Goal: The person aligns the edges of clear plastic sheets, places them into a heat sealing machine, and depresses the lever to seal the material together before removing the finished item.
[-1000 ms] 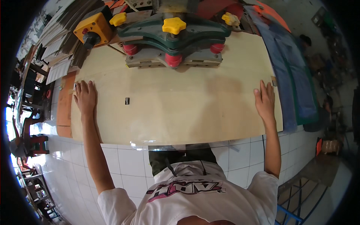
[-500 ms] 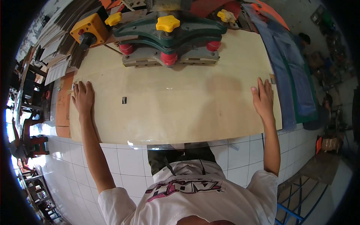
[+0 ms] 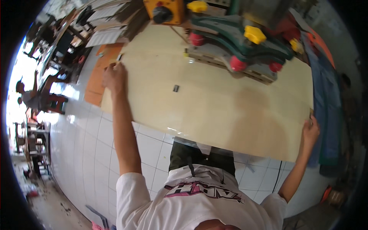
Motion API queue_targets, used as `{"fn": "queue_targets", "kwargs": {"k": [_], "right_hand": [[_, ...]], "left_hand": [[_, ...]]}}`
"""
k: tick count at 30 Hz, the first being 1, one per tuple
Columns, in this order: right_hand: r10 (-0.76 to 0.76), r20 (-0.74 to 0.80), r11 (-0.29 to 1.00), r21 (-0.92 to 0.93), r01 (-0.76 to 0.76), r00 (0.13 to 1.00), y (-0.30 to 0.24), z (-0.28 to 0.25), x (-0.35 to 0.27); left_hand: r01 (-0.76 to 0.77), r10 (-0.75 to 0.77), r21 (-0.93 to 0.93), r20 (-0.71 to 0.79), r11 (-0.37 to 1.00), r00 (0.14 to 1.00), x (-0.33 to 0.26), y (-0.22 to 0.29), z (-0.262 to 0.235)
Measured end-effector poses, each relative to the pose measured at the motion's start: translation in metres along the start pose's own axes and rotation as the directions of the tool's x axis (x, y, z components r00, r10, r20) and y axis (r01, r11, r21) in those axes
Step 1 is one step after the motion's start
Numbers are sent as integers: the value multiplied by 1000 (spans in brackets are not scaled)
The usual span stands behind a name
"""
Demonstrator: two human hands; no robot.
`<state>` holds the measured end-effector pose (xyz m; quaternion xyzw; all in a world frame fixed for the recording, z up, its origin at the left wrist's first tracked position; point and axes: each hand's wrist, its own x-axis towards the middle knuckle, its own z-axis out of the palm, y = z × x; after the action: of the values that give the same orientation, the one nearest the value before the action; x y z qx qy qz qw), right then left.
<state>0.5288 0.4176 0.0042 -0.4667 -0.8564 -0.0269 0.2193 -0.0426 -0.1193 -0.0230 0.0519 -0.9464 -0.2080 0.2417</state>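
A wide cream-coloured sheet (image 3: 214, 103) with a glossy surface lies flat before me, its front edge at my waist. At its left edge, my left hand (image 3: 116, 78) has its fingers curled and closed on the border, beside a small dark tab (image 3: 119, 57). My right hand (image 3: 311, 132) pinches the right edge, thumb and fingers together near another small brownish tab (image 3: 311, 112). A small dark rectangle (image 3: 176, 88) shows on the sheet, left of its middle. Over the far part stands a press head (image 3: 241, 42) with green arms, red round mounts and yellow star knobs.
A yellow control box (image 3: 163, 12) with a black knob stands at the far left of the press. Stacked grey boards (image 3: 111, 25) lie left of it. Blue plastic sheeting (image 3: 327, 96) hangs along the right side. An orange-brown board (image 3: 97, 82) shows under the left edge. People sit at far left.
My view has swung left, so the press appears farther right. Both hands were flat with fingers stretched out on the sheet; now their fingers are bent and closed at its edges.
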Motion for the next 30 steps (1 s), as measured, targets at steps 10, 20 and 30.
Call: {"fn": "queue_targets", "kwargs": {"k": [10, 20, 30], "right_hand": [[33, 76, 989, 142, -44, 997, 12, 8, 19], [185, 75, 931, 305, -199, 980, 20, 15, 22], [131, -51, 929, 355, -105, 990, 40, 35, 20]], "left_hand": [[67, -67, -3, 94, 998, 993, 2, -5, -14], [169, -145, -44, 342, 985, 928, 43, -27, 22], [130, -106, -118, 194, 984, 975, 41, -40, 46]]}}
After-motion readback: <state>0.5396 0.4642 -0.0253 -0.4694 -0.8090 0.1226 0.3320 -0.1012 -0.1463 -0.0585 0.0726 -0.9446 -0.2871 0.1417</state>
